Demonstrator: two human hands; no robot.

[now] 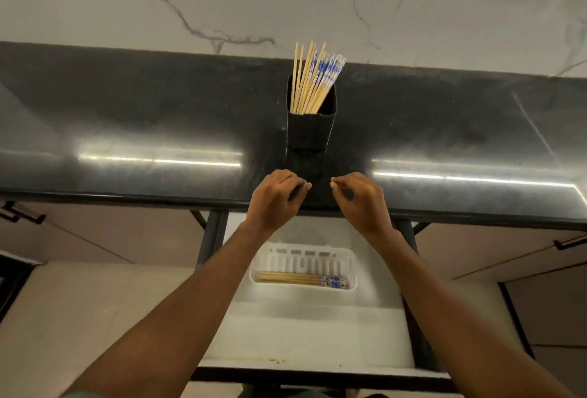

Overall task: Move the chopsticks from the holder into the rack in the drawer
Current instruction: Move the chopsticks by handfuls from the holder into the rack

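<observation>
Open drawer [305,334] nearest, white rack [349,266] in it holding some chopsticks flat; left hand [274,199] and right hand [360,199] loosely curled, empty, over black table [127,118] edge; beyond, black holder [310,129] upright with chopsticks [313,80]

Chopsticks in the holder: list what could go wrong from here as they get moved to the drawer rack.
1. The chopsticks lean loosely to one side in the tall, narrow black holder; pulling a bunch could tip it over.
2. The white rack sits low in the drawer under the counter edge; chopsticks may knock it or drop past the rack.
3. Both the left hand and right hand look empty; a loose grab may scatter sticks.
</observation>
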